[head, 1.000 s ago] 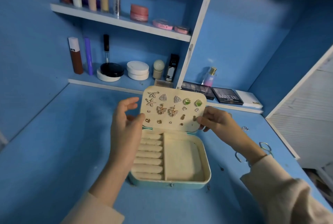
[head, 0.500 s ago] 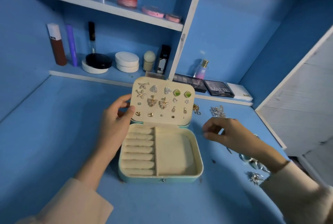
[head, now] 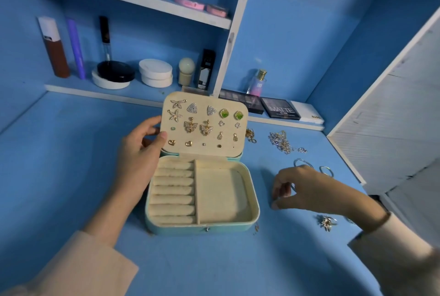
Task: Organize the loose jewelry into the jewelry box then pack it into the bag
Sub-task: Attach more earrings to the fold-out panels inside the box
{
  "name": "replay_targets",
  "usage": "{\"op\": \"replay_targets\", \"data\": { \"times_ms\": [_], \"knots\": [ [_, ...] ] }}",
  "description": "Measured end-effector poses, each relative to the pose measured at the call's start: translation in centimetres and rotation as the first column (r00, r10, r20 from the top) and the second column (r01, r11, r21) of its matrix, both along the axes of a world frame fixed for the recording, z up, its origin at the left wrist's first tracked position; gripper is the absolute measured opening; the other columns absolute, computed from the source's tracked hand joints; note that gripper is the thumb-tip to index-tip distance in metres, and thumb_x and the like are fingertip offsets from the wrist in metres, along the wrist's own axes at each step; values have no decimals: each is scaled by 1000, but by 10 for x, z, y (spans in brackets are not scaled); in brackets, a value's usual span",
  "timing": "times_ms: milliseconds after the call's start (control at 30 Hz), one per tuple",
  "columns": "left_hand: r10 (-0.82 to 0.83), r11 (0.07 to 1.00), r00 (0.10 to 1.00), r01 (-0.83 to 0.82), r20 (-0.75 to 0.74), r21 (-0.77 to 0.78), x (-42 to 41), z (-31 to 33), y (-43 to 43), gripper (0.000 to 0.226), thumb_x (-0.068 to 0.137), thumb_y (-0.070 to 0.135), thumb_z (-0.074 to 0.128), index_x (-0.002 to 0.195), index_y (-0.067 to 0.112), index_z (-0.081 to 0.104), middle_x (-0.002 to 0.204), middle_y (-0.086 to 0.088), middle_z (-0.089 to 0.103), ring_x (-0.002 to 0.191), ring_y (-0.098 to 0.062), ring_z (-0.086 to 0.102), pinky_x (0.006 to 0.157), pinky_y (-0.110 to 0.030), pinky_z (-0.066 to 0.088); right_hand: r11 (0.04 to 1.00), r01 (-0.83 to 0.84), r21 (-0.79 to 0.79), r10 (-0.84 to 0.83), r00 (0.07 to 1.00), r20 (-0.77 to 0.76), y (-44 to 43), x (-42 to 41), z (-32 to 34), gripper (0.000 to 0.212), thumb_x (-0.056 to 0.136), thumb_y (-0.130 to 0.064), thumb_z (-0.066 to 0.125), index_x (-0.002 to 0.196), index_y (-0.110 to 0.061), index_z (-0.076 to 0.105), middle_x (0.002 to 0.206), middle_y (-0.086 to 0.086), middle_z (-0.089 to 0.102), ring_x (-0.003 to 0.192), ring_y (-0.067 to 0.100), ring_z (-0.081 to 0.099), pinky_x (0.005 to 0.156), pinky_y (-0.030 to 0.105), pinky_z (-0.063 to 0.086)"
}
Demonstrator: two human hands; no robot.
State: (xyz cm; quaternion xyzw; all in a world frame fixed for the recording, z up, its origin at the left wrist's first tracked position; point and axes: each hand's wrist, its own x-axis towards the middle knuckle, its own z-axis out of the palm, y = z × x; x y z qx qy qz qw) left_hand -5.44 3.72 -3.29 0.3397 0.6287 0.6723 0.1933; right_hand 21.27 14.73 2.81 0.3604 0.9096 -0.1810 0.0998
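The mint jewelry box (head: 202, 227) lies open in the middle of the blue table. Its cream lid (head: 204, 149) stands upright with several earrings pinned to it. The ring rolls and the right tray compartment hold nothing. My left hand (head: 140, 155) grips the lid's left edge, thumb on the front. My right hand (head: 307, 188) hovers just right of the box, fingers curled down toward the table, nothing visible between them. Loose jewelry lies to the right: a chain pile (head: 282, 142), a gold piece (head: 250, 135), silver hoops (head: 326, 170) and a flower ring (head: 326, 222). No bag is in view.
Behind the box, a low shelf (head: 107, 94) carries cosmetic bottles, compacts and jars. Eyeshadow palettes (head: 279, 108) and a perfume bottle (head: 257, 82) sit at the back right. An upper shelf holds more jars. A white panel (head: 390, 129) borders the table's right side.
My right hand let go of the lid's right edge and moved right and down over the table. The loose jewelry has come into view. My left hand still holds the lid.
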Motion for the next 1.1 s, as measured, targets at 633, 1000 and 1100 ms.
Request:
{"op": "replay_targets", "data": {
  "times_ms": [633, 1000, 1100],
  "knots": [
    [-4, 1000, 1000, 4, 29, 6, 2, 4, -3, 38, 91, 4, 57, 97, 41, 60, 91, 10, 65, 76, 1, 60, 70, -18, 45, 970, 147, 196, -18, 840, -542, 0, -51, -9, 3, 81, -14, 72, 78, -13, 72, 65, -12, 59, 64, -6, 53, 58, 6, 38],
    [-8, 1000, 999, 8, 51, 15, 2, 6, -4, 40, 90, 4, 58, 94, 43, 61, 88, 13, 66, 81, -6, 61, 77, -26, 47, 963, 186, 195, -26, 785, -619, 2, -72, -17, 3, 79, -10, 73, 76, -9, 73, 62, -14, 57, 64, -6, 53, 59, 5, 38],
    [-11, 1000, 998, 10, 55, 21, 2, 6, -4, 40, 90, 3, 58, 94, 43, 61, 87, 13, 67, 75, 2, 61, 72, -18, 47, 964, 187, 188, -35, 792, -610, 2, -73, -17, 3, 78, -11, 73, 76, -9, 73, 63, -18, 56, 64, -7, 53, 58, 5, 38]
  ]
}}
